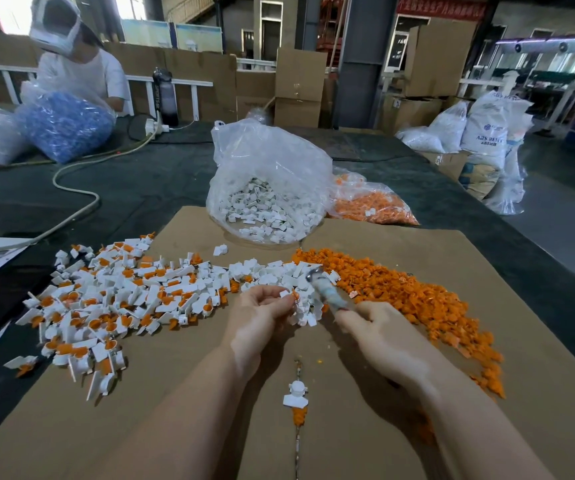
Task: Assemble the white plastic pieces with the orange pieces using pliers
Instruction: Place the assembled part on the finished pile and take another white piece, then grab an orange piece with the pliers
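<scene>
Fingers of the left hand (262,308) pinch a small white plastic piece (284,293) above the cardboard sheet (400,393), just beside the loose white pieces (279,271). Gripped in the right hand (379,336), the pliers (324,289) point up and left, blurred. Orange pieces (417,299) heap to the right; assembled white-and-orange parts (113,299) spread left. One assembled part (296,400) lies between the forearms.

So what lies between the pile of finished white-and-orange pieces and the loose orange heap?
In the head view, between the assembled pile and the orange heap lies a small heap of plain white pieces, on the cardboard.
</scene>
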Demonstrator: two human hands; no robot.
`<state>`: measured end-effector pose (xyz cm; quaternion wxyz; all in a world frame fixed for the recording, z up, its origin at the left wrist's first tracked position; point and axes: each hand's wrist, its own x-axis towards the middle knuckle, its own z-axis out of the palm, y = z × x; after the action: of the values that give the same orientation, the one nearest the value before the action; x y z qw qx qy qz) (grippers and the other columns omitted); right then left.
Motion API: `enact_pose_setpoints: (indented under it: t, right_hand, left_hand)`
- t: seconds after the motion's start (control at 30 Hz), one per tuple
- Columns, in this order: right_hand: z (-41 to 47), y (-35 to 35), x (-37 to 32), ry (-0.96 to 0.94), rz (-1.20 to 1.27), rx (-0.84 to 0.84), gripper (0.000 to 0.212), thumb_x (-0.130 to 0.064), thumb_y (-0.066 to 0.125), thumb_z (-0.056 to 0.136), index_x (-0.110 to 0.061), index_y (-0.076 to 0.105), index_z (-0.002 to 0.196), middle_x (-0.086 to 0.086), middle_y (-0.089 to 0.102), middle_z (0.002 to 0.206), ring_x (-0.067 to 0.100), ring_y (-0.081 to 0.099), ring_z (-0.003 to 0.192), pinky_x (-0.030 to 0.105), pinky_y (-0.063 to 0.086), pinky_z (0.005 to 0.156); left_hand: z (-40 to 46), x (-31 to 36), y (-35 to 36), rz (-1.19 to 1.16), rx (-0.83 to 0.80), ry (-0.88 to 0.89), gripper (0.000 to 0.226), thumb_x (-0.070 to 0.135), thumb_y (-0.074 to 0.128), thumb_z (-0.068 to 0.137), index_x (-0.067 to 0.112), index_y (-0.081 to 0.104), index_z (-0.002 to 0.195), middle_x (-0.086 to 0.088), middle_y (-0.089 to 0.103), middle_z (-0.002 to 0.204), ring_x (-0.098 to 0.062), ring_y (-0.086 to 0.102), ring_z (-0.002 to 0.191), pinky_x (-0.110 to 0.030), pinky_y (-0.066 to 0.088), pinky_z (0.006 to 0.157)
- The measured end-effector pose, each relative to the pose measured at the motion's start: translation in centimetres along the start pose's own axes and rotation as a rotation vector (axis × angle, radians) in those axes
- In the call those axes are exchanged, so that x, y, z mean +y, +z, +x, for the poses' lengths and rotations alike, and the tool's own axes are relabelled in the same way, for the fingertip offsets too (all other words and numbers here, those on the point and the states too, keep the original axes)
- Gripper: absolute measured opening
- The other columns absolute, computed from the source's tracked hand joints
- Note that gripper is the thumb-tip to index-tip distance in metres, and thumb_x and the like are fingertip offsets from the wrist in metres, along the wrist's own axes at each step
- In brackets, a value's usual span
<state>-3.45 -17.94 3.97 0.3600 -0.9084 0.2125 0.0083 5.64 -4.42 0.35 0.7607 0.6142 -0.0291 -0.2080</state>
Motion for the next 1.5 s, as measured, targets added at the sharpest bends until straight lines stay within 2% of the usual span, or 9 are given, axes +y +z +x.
enact_pose_setpoints:
  t: [0.07, 0.17, 0.5, 0.7, 0.9, 1.1, 1.17, 1.23, 1.5]
  right_hand:
    - [-0.3, 0.2, -0.5, 0.013, 0.105, -0.133, 0.032, -0.038, 0.045, 0.094, -0.017, 0.050, 0.070, -0.001, 0.047, 0.062, 0.013, 0.042, 0.052, 0.025, 0.029, 0.053]
    - [-0.6, 0.5, -0.9, 0.066, 0.258, -0.240, 0.031, -0.034, 0.044, 0.094, -0.013, 0.054, 0.074, 0.007, 0.055, 0.064, 0.019, 0.049, 0.058, 0.029, 0.036, 0.056]
    - [-0.9, 0.8, -1.2, 0.072, 0.264, -0.304, 0.029, -0.034, 0.040, 0.095, -0.011, 0.052, 0.081, 0.008, 0.058, 0.066, 0.021, 0.054, 0.058, 0.028, 0.042, 0.052]
    - [-0.7, 2.3, -1.2, -0.041, 0.089, -0.125, 0.035, -0.043, 0.045, 0.095, -0.012, 0.054, 0.082, 0.006, 0.056, 0.070, 0.021, 0.051, 0.061, 0.032, 0.039, 0.059]
    - [-0.7, 3.3, -0.3, -0.083, 0.023, 0.049, 0.039, -0.049, 0.051, 0.090, -0.025, 0.044, 0.061, -0.009, 0.043, 0.054, 0.004, 0.040, 0.047, 0.018, 0.023, 0.044]
    - [-0.4, 3.0, 1.6, -0.026, -0.120, 0.339, 0.034, -0.061, 0.050, 0.084, -0.028, 0.051, 0.092, -0.017, 0.049, 0.079, 0.001, 0.047, 0.070, 0.018, 0.032, 0.053]
    - [-0.2, 2.5, 2.4, -0.027, -0.359, 0.496, 0.040, -0.060, 0.048, 0.085, -0.025, 0.051, 0.105, -0.010, 0.057, 0.093, 0.010, 0.052, 0.086, 0.019, 0.036, 0.062]
    - [0.1, 2.3, 3.6, -0.008, -0.579, 0.553, 0.046, -0.060, 0.046, 0.086, -0.023, 0.051, 0.113, -0.005, 0.058, 0.107, 0.014, 0.052, 0.102, 0.024, 0.039, 0.080]
    - [0.6, 3.0, 4.9, -0.096, -0.627, 0.655, 0.056, -0.041, 0.080, 0.067, 0.001, 0.068, 0.101, 0.024, 0.062, 0.105, 0.042, 0.057, 0.099, 0.052, 0.042, 0.091]
  left_hand:
    - [-0.1, 0.2, 0.0, 0.003, 0.007, -0.005, 0.017, 0.000, 0.061, 0.086, -0.001, 0.058, 0.103, -0.011, 0.062, 0.073, -0.008, 0.058, 0.047, -0.018, 0.048, 0.042]
    - [-0.1, 0.3, -0.1, 0.003, 0.031, -0.023, 0.018, 0.000, 0.059, 0.087, -0.001, 0.058, 0.105, -0.012, 0.062, 0.076, -0.013, 0.058, 0.056, -0.023, 0.051, 0.048]
    - [0.1, 0.1, -0.5, 0.027, 0.082, -0.044, 0.008, -0.001, 0.058, 0.087, 0.002, 0.060, 0.094, -0.010, 0.062, 0.071, -0.012, 0.057, 0.058, -0.014, 0.046, 0.044]
    - [-0.1, 0.0, -0.6, 0.018, 0.091, -0.050, 0.008, -0.001, 0.057, 0.088, 0.002, 0.061, 0.094, -0.009, 0.062, 0.070, -0.011, 0.058, 0.058, -0.015, 0.048, 0.045]
    - [-0.1, -0.3, -0.5, 0.031, 0.117, -0.011, 0.011, -0.001, 0.057, 0.088, 0.000, 0.060, 0.099, -0.006, 0.062, 0.067, -0.006, 0.060, 0.051, -0.017, 0.050, 0.047]
    - [-0.2, -0.9, -1.0, 0.093, 0.096, 0.082, 0.016, 0.005, 0.060, 0.087, 0.009, 0.064, 0.102, -0.004, 0.068, 0.081, -0.005, 0.065, 0.062, -0.018, 0.053, 0.060]
    - [-0.2, -1.3, -1.3, 0.292, 0.087, 0.180, 0.020, 0.013, 0.060, 0.089, 0.018, 0.067, 0.107, 0.005, 0.067, 0.099, -0.001, 0.064, 0.084, -0.011, 0.048, 0.076]
    - [-0.3, -1.7, -1.4, 0.393, 0.062, 0.228, 0.022, 0.019, 0.058, 0.091, 0.026, 0.068, 0.109, 0.015, 0.063, 0.103, 0.007, 0.056, 0.094, -0.001, 0.040, 0.079]
    - [0.0, -2.1, -1.4, 0.562, -0.026, 0.309, 0.022, 0.016, 0.053, 0.093, 0.027, 0.069, 0.103, 0.029, 0.056, 0.090, 0.027, 0.047, 0.081, 0.010, 0.029, 0.068]
